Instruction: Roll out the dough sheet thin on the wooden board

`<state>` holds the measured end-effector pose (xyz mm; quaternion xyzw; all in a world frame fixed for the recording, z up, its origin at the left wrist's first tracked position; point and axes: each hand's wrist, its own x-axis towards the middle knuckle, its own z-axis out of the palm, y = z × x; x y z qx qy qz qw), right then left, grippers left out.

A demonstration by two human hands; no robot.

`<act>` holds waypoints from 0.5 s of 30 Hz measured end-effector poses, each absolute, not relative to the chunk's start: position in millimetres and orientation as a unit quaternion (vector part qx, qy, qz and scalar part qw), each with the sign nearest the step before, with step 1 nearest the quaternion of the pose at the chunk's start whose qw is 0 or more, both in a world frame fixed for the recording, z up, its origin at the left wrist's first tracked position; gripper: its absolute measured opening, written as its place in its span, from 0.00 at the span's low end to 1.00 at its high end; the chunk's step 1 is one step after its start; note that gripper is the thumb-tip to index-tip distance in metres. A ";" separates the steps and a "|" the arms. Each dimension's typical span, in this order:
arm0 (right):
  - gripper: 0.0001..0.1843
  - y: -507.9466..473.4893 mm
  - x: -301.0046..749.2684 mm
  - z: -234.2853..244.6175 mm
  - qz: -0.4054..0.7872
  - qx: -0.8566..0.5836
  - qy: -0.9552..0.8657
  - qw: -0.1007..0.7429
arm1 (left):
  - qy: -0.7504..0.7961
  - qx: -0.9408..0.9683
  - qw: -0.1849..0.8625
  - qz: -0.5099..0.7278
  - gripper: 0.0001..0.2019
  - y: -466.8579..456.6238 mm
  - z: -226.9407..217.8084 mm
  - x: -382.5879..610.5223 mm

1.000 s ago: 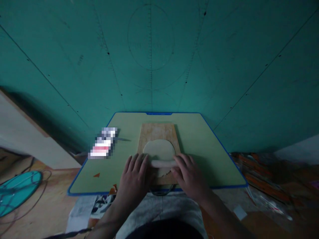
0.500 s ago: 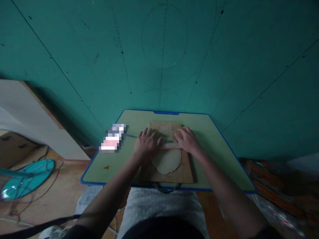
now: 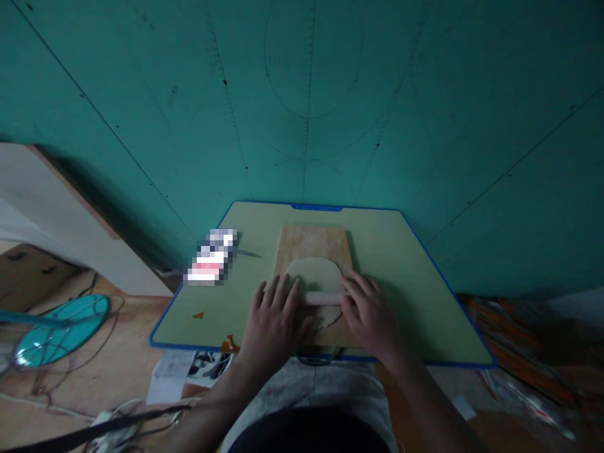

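Left hand point(image 3: 274, 319) is lying open over the left end of rolling pin point(image 3: 324, 299) | right hand point(image 3: 371, 309) is curling over its right end, grip unclear | dough point(image 3: 315, 274) is spreading beneath, toward wooden board's point(image 3: 314, 239) near edge

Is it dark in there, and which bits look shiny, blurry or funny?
Head view: yes, dim light, with a soft shadow on the blue-edged table beside the right hand; head view, lower left: glare on the turquoise round base; head view, right edge: the clutter looks dark and smeary; head view, table's left: a pixelated patch, so I can't tell what's under it.
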<state>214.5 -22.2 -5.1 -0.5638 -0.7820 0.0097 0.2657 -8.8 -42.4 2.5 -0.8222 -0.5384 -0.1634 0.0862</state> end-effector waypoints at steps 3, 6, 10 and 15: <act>0.21 -34.9 212.3 -6.1 0.020 -0.566 -0.772 0.288 | -0.536 -0.828 0.069 -0.152 0.26 -41.0 7.4 -9.2; 0.20 -38.7 211.8 -7.4 0.029 -0.562 -0.772 0.296 | -0.549 -0.825 0.049 -0.128 0.26 -23.5 18.0 -4.1; 0.16 -38.5 211.4 -7.1 0.031 -0.559 -0.772 0.303 | -0.564 -0.819 0.026 -0.102 0.26 3.5 28.8 6.2; 0.14 -38.9 208.9 -6.2 0.028 -0.565 -0.766 0.306 | -0.563 -0.818 0.007 -0.118 0.22 11.0 30.3 8.0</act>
